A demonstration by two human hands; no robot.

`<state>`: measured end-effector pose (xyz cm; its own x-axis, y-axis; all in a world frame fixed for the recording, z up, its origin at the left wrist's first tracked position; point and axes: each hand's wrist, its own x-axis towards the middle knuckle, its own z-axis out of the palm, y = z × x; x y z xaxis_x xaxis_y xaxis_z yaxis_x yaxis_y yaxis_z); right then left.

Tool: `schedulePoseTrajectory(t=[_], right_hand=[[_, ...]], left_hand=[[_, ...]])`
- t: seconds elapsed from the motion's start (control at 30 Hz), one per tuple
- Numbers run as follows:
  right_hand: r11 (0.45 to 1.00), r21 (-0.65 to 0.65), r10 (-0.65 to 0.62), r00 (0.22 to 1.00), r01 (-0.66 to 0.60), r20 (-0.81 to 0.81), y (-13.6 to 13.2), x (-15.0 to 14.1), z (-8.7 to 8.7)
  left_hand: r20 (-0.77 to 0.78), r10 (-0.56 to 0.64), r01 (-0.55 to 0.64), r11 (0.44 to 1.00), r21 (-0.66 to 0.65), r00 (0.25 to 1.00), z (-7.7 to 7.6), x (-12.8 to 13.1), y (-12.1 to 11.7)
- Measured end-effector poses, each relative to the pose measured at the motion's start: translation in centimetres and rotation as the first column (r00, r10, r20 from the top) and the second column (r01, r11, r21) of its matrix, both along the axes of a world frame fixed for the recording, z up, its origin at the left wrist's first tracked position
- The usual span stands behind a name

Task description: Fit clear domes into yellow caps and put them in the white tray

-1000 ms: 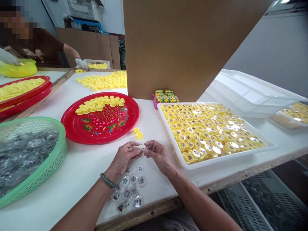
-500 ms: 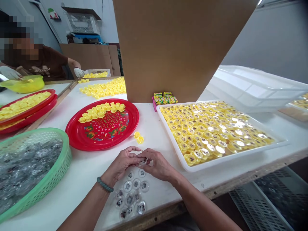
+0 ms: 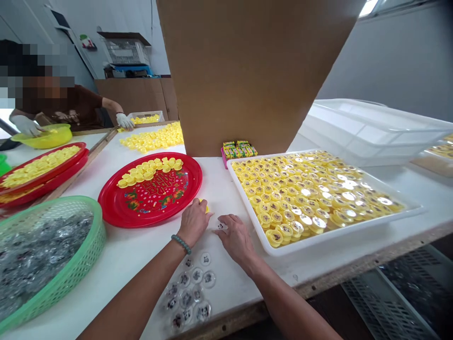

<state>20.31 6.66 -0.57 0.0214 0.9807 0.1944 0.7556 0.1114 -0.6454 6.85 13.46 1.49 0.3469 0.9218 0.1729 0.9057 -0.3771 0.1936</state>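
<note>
My left hand [image 3: 194,220], wearing a green bead bracelet [image 3: 181,243], reaches beside the red tray [image 3: 150,218]. Its fingers are curled onto a small yellow plastic cup [image 3: 207,208], mostly hidden behind them. My right hand [image 3: 236,237] pinches a clear round lid [image 3: 221,226] with a dark printed picture between thumb and fingers, low over the white table. Several similar clear lids [image 3: 197,275] lie loosely grouped under and beside my left forearm. Yellow cups [image 3: 150,168] stand along the far side of the red tray, which has a printed flower pattern.
At right, a white tray [image 3: 253,222] holds rows of yellow cups with picture lids. A green basket [image 3: 95,236] of clear lids stands left. A cardboard panel [image 3: 262,80] rises behind a pink box [image 3: 224,158] of small packets. Across the table, a gloved co-worker [image 3: 78,108] handles yellow pieces.
My hands have separated. The left moved forward from the clear lid to the yellow cups beside the red tray; the right shifted slightly right with the lid. The view tilted slightly.
</note>
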Motion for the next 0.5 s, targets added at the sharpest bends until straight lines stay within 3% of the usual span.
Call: schedulePoseTrajectory(t=[0.13, 0.3, 0.5], right_hand=[[1.000, 0.014, -0.002, 0.999, 0.002, -0.048, 0.1, 0.0, -0.4], [0.998, -0.015, 0.050, 0.979, -0.054, -0.195, 0.3, 0.0, -0.8], [0.982, -0.025, 0.175, 0.949, -0.188, -0.263, 0.4, -0.2, -0.6]], left_hand=[[-0.035, -0.074, 0.072, 0.996, -0.043, 0.997, -0.2, -0.6, -0.4], [0.263, -0.243, 0.286, 0.949, -0.135, 0.933, -0.6, -3.5, -2.6], [0.601, 0.018, 0.202, 0.933, -0.297, 0.799, -2.7, -5.5, -4.2]])
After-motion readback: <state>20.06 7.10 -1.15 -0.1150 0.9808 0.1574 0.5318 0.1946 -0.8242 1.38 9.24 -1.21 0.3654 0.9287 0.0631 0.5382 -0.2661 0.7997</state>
